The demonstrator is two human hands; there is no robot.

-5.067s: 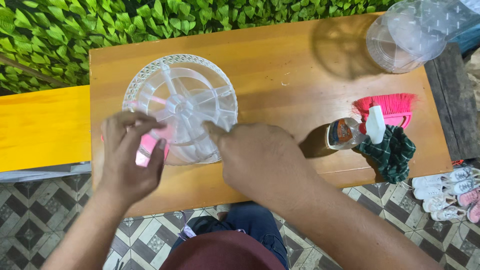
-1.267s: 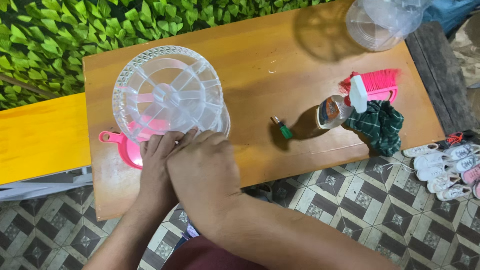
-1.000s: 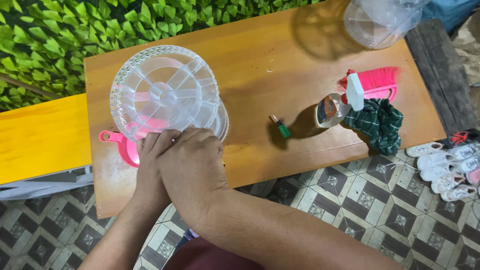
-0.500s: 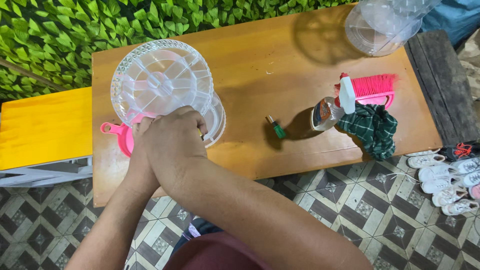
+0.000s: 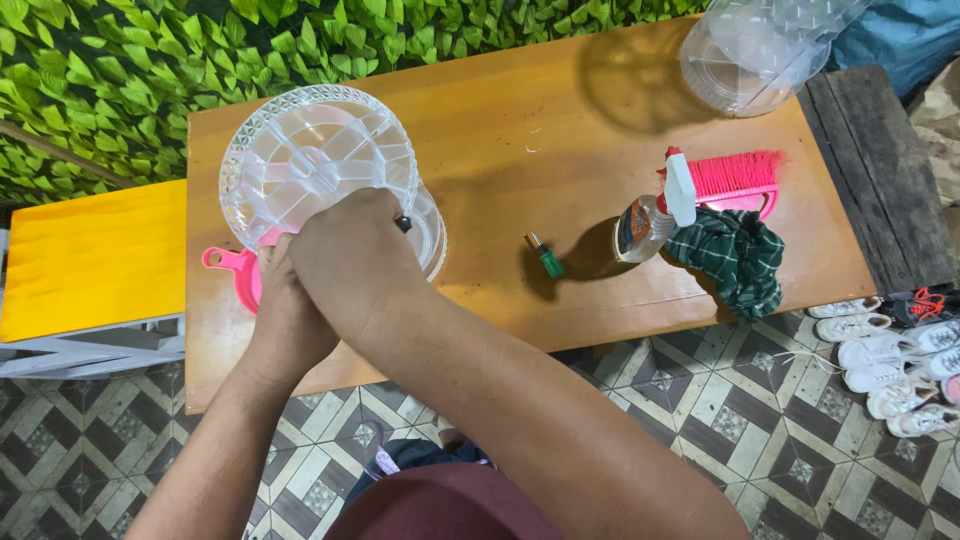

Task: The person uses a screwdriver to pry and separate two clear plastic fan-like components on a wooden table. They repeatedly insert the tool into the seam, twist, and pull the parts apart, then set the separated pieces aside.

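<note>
Hands (image 5: 330,275) on clear (sectioned) tray (image 5: 315,160)

Wooden table (image 5: 500,130) with clear round tray (image 5: 320,165), spray bottle (image 5: 650,215), pink brush (image 5: 740,178), green cloth (image 5: 740,260).

both bare forearms reach forward from the bottom of the view and meet. the right hand (image 5: 350,265) lies knuckles up, fingers curled downward, crossing over the left hand (image 5: 285,310), which sits just beneath and beside it, mostly covered, its fingers hidden.
</note>
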